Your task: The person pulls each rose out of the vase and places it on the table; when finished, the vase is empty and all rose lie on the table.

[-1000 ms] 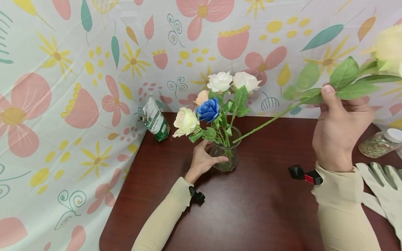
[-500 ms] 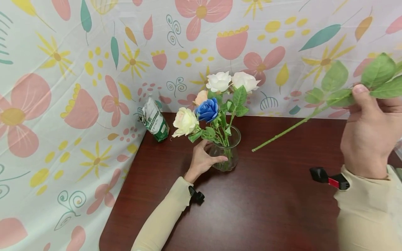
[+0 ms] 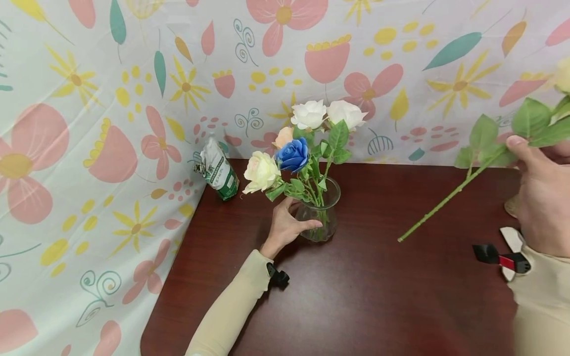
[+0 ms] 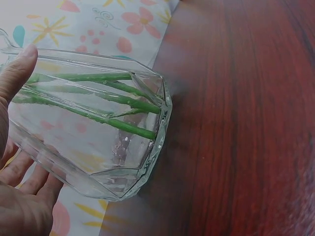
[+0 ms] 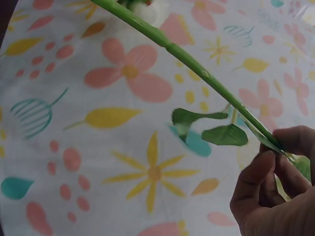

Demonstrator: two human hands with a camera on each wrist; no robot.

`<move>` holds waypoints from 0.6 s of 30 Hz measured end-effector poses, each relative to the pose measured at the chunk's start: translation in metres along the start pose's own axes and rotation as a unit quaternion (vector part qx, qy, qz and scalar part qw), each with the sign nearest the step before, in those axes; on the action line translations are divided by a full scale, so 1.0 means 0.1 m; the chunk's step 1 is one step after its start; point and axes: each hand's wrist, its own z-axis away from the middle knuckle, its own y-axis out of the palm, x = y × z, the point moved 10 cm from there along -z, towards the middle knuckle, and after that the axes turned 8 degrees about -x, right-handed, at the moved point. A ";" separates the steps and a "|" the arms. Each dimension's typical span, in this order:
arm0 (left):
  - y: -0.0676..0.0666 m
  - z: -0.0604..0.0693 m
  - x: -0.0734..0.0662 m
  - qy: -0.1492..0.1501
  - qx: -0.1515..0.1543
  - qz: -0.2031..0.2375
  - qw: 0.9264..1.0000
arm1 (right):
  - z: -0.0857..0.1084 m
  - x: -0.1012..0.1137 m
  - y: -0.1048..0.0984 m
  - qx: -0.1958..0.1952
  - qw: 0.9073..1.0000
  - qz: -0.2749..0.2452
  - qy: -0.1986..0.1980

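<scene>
The glass vase stands on the table with several roses in it: a blue rose, a peach one, a cream one and two white ones. My left hand holds the vase from its left side, thumb across the front; the left wrist view shows green stems inside the glass. At the right edge, my right hand pinches the leafy stem of a pale yellow rose, partly cut off by the frame. In the right wrist view thumb and fingers close on that stem.
A white and green packet stands at the table's back left corner. Behind the table hangs a flower-patterned cloth. Part of a white glove shows beside the right cuff.
My right hand has moved right, drawing the rose's stem away from the vase's rim; its cut end now hangs over the table. The left hand keeps its hold on the vase.
</scene>
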 end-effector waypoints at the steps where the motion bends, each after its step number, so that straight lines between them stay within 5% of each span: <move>1: 0.00 0.00 0.00 0.001 -0.001 -0.003 1.000 | -0.03 -0.02 -0.04 -0.004 1.000 0.029 -0.001; 8: -0.01 -0.01 0.00 0.000 -0.006 -0.003 1.000 | -0.26 -0.19 -0.27 -0.002 0.978 0.206 0.019; 18: 0.01 0.01 0.02 0.002 -0.002 0.000 1.000 | -0.42 -0.52 -0.57 0.087 0.895 0.432 0.074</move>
